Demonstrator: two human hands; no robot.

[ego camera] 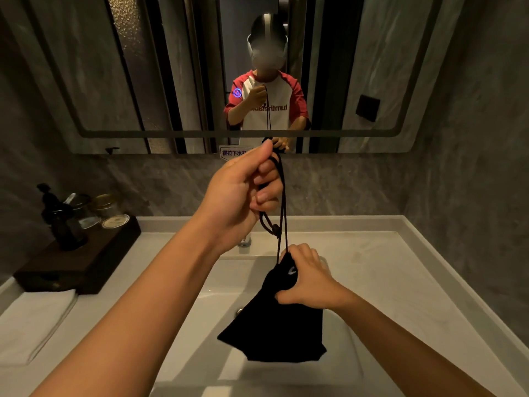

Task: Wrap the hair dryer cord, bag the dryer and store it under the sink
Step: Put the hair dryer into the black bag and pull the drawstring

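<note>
A black drawstring bag point(274, 325) hangs over the white sink basin point(357, 296), bulging with something inside that I cannot see. My right hand point(306, 279) grips the gathered neck of the bag. My left hand point(243, 193) is raised above it, fingers closed on the black drawstring point(282, 196), which runs taut down to the bag's mouth. A small loop with a bead point(275, 228) dangles below my left hand. The hair dryer itself and its cord are hidden.
A dark wooden tray point(77, 265) with a black pump bottle point(61, 222) and glass jars point(107, 207) stands at the left. A folded white towel point(31, 322) lies in front of it. A wall mirror point(214, 81) reflects the person. The faucet point(244, 240) is behind my left wrist.
</note>
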